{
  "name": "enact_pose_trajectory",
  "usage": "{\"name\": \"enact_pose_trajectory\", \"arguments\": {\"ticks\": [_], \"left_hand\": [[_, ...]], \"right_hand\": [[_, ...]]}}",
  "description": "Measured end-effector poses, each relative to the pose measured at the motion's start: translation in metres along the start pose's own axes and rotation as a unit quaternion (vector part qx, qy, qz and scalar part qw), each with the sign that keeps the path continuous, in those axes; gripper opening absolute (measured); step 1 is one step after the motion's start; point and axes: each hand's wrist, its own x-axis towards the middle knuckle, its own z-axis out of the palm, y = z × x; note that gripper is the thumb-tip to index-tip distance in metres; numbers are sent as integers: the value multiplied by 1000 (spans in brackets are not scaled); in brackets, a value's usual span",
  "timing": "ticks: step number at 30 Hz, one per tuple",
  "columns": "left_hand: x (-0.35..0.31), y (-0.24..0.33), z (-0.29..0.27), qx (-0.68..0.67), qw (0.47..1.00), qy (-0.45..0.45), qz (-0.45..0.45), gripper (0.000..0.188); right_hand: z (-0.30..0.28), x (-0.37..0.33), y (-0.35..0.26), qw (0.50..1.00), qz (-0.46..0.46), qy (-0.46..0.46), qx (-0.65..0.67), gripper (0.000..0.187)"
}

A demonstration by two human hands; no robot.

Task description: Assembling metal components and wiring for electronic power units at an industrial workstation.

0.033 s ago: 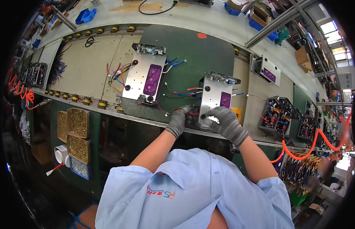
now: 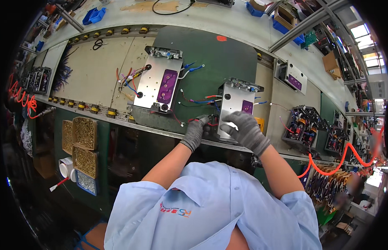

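Before me stands an electronic unit with a silver metal cover (image 2: 232, 102), a purple panel (image 2: 247, 107) and a circuit board along its far edge. My left hand (image 2: 194, 132), in a grey glove, is closed at its near left corner, by a black part and a red wire; what the fingers grip is hidden. Over the near end of the cover hovers my gloved right hand (image 2: 250, 134), fingers bent and thumb apart, with nothing visible between them. A similar unit (image 2: 157, 83) sits to the left, with coloured wires (image 2: 129, 81) on its left side.
Both units rest on a dark green board (image 2: 202, 54) on a roller conveyor. Further units (image 2: 304, 127) stand to the right. Bins of brass-coloured screws (image 2: 85, 133) lie at the left below the conveyor edge. An orange coiled air hose (image 2: 327, 170) hangs at right.
My right hand has shifted slightly away from me over the metal cover, and its fingers have lifted. My left hand stays at the unit's corner.
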Motion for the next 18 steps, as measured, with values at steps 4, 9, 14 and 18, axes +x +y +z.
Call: {"name": "enact_pose_trajectory", "arguments": {"ticks": [4,9,14,18], "left_hand": [[1,-8,-8,60,993,-59,87,28],[16,-19,-14,74,969,-93,218,31],[17,-11,-8,26,996,-84,28,35],[42,13,11,13,995,-98,-18,36]], "right_hand": [[32,78,-17,951,-80,-13,-299,28],[74,144,-26,857,4,-263,-443,34],[36,167,-32,873,16,-281,-398,31],[-3,170,-32,886,34,-227,-402,27]]}}
